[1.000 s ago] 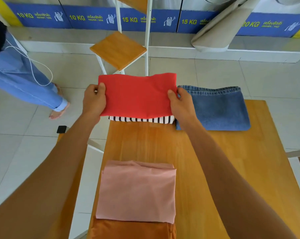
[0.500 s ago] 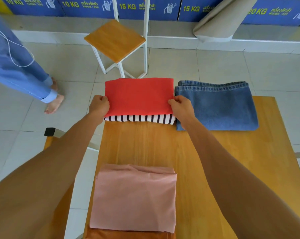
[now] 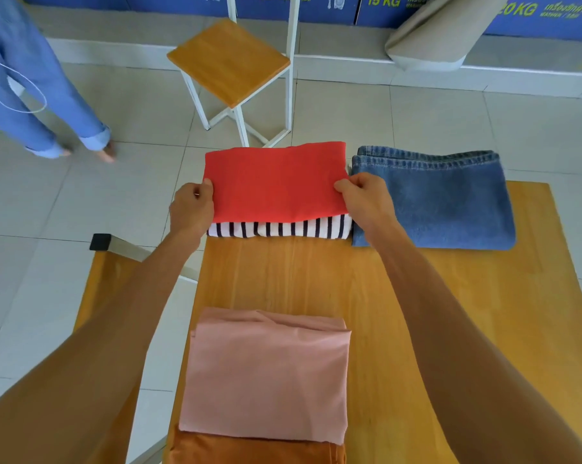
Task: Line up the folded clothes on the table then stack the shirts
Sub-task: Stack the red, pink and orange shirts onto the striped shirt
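While the folded red shirt (image 3: pixel 274 180) lies on the folded black-and-white striped shirt (image 3: pixel 279 228) at the wooden table's (image 3: pixel 416 296) twelve o'clock edge, the left hand (image 3: pixel 191 209) pinches its nine o'clock side and the right hand (image 3: pixel 364 199) its three o'clock side. Folded blue jeans (image 3: pixel 433 199) sit just beside at three o'clock; a folded pink garment (image 3: pixel 266 376) lies at six o'clock.

Both hands, left hand (image 3: pixel 191 212) and right hand (image 3: pixel 366 199), gripping red shirt (image 3: pixel 274 182) atop striped shirt (image 3: pixel 279 228).
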